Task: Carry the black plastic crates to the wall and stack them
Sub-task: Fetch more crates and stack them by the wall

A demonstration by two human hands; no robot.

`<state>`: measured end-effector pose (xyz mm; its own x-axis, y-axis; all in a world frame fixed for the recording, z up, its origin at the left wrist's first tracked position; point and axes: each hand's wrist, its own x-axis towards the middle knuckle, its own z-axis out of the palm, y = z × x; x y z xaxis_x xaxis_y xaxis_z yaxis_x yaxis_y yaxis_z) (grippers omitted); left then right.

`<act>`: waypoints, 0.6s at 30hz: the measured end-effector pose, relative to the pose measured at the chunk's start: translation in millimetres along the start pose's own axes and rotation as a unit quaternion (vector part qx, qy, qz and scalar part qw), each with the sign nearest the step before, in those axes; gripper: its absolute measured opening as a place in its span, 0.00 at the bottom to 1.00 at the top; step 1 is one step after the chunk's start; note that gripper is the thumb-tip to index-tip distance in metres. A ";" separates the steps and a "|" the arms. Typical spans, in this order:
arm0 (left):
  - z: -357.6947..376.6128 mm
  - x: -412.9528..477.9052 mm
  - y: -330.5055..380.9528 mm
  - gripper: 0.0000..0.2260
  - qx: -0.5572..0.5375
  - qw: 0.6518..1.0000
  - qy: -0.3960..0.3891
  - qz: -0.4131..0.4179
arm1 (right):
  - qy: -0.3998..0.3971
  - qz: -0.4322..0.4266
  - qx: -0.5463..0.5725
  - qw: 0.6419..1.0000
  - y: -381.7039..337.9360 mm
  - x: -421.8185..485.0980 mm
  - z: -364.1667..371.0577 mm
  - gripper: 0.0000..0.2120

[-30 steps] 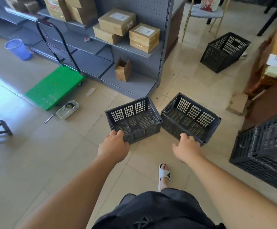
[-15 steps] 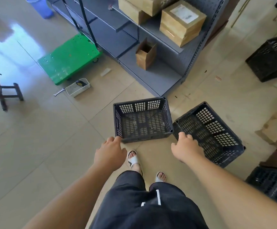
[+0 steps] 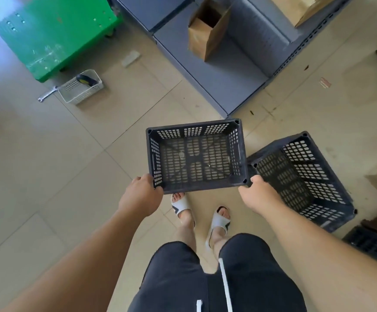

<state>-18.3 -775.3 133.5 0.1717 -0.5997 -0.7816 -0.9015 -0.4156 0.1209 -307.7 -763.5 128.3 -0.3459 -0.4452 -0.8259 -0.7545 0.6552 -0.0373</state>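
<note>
head view: only one view, looks straight down
risk: the two crates touch at their near corners; swinging could knock them together and twist either grip
risk 2: each crate hangs from one corner hold, so it may tip or slip; feet are right below
risk 3: shelf base (image 3: 228,70) sits close ahead, rim could clip it
left hand (image 3: 141,195): clenched on near-left corner of the left crate (image 3: 195,156), fingers wrapped over the rim
right hand (image 3: 260,194): closed on near corner of the right crate (image 3: 304,176), which is tilted
crates: both empty, held above the floor (image 3: 70,165) in front of the legs, judging by the feet showing under the left one
wall: not in view, no stack started
</note>
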 end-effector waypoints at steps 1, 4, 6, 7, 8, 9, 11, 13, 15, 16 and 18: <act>3.4 18.7 0.8 0.21 -0.011 1.000 -0.007 -0.010 | -0.001 0.002 -0.004 1.000 -3.0 18.0 0.5 0.27; 20.9 78.9 1.7 0.21 -0.038 0.998 -0.025 -0.036 | -0.007 0.011 -0.001 1.000 -10.5 80.8 3.0 0.26; 38.9 115.9 -3.0 0.22 -0.057 0.996 -0.035 -0.055 | -0.004 0.022 0.010 1.000 -16.3 122.8 6.8 0.24; 49.9 131.6 -5.6 0.23 -0.060 0.996 -0.040 -0.061 | 0.000 0.029 0.019 0.999 -17.9 142.4 9.9 0.24; 61.8 145.7 -7.2 0.23 -0.056 0.996 -0.042 -0.064 | 0.001 0.034 0.029 0.999 -18.8 161.2 13.5 0.23; 74.8 160.2 -9.6 0.23 -0.048 0.996 -0.043 -0.066 | 0.004 0.036 0.039 0.999 -18.4 179.8 18.2 0.23; 99.1 186.9 -11.0 0.22 -0.038 0.996 -0.046 -0.067 | 0.012 0.041 0.053 0.998 -15.4 214.1 28.1 0.24; 119.1 214.8 -14.3 0.22 -0.035 0.996 -0.043 -0.075 | 0.024 0.045 0.064 0.997 -13.1 245.4 36.1 0.26; 134.8 245.0 -20.4 0.23 -0.057 0.994 -0.025 -0.093 | 0.041 0.052 0.080 0.995 -12.1 277.0 43.3 0.27; 140.8 258.9 -24.4 0.23 -0.077 0.991 -0.016 -0.107 | 0.052 0.054 0.084 0.994 -13.0 291.3 47.4 0.28; 150.8 287.4 -32.6 0.26 -0.116 0.984 0.006 -0.137 | 0.076 0.060 0.089 0.991 -13.5 320.8 57.3 0.28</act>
<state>0.5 -831.0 -187.3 0.4020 -0.4507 -0.7970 -0.7052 -0.7076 0.0444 -376.5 -880.3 -168.5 -0.5178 -0.4358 -0.7362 -0.5978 0.7999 -0.0531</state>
